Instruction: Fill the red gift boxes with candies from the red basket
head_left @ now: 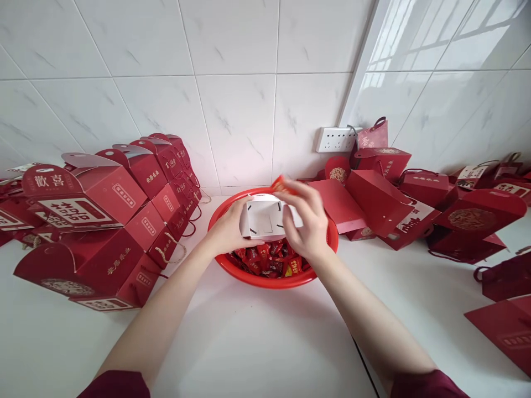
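My left hand [229, 228] is closed on the side of an open gift box [264, 216], whose white inside and dark cord ends face up. The box is over a round red plastic basin [277, 283]. In the basin lie many wrapped candies [265, 257] in red, dark and yellow wrappers. My right hand [309, 224] is above the box's right side, slightly blurred. Its fingers pinch a red wrapped candy [280, 183] near the far edge of the box. The bottom of the box shows plain white.
Stacked red gift boxes [124, 221] with rope handles stand at left. More red boxes [377, 204] lie jumbled at right, some with lids up. A socket strip [337, 140] is on the tiled wall [236, 110] behind the white table [249, 337].
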`<state>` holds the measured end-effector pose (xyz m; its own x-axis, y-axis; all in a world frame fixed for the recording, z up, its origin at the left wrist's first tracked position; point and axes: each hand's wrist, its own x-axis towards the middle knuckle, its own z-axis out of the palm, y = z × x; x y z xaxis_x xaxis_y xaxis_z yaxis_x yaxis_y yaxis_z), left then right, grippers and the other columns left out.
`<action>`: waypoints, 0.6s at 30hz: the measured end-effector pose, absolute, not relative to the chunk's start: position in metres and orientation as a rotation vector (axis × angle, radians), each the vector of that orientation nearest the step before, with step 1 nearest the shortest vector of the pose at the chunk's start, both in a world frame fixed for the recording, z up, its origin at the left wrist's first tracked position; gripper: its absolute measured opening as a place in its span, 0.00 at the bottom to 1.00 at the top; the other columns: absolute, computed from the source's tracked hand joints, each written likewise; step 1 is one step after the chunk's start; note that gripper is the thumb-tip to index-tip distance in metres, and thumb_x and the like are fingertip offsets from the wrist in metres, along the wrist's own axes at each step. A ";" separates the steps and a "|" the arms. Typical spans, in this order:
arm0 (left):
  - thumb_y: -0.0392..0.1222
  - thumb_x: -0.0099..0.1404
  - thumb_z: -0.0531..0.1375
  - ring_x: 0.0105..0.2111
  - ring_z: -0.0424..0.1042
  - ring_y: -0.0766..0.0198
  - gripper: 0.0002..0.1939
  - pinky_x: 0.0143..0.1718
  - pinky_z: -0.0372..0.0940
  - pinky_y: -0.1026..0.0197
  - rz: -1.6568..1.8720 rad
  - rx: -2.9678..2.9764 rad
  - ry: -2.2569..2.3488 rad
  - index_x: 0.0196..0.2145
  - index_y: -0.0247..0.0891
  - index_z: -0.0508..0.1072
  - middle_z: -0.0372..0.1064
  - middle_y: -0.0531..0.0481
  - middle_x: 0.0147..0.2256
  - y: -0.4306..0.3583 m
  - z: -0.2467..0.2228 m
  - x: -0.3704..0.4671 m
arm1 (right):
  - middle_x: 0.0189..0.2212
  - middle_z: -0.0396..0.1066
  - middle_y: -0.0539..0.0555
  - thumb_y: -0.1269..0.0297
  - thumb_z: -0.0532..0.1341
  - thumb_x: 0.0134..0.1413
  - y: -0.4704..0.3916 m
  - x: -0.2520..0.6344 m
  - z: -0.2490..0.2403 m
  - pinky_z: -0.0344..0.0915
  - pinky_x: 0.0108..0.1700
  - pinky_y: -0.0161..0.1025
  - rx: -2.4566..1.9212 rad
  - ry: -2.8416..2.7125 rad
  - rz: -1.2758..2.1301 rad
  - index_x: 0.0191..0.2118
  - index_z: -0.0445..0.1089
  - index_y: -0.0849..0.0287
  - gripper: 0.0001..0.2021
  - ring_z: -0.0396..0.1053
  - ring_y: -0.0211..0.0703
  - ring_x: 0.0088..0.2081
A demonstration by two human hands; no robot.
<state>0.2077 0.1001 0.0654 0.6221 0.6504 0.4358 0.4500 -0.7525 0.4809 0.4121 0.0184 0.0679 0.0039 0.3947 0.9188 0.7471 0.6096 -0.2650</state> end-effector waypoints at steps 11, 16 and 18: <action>0.54 0.49 0.73 0.56 0.69 0.49 0.36 0.57 0.65 0.49 1.379 1.551 0.990 0.53 0.44 0.68 0.70 0.43 0.55 0.128 0.058 0.205 | 0.50 0.70 0.59 0.69 0.49 0.66 0.031 0.431 0.071 0.66 0.55 0.45 -1.339 -1.466 -0.148 0.45 0.72 0.54 0.15 0.68 0.48 0.53; 0.52 0.47 0.75 0.56 0.70 0.50 0.34 0.58 0.65 0.49 1.382 1.352 0.846 0.50 0.43 0.70 0.72 0.44 0.52 0.132 0.057 0.206 | 0.37 0.78 0.53 0.77 0.50 0.57 0.052 0.461 0.060 0.67 0.44 0.35 -1.784 -1.997 0.526 0.38 0.75 0.57 0.16 0.74 0.44 0.42; 0.51 0.47 0.75 0.57 0.69 0.50 0.35 0.60 0.63 0.49 1.341 1.379 0.860 0.51 0.43 0.70 0.71 0.44 0.53 0.129 0.059 0.208 | 0.34 0.79 0.52 0.80 0.51 0.53 0.058 0.469 0.055 0.67 0.41 0.32 -1.796 -2.056 0.623 0.36 0.76 0.58 0.17 0.75 0.40 0.38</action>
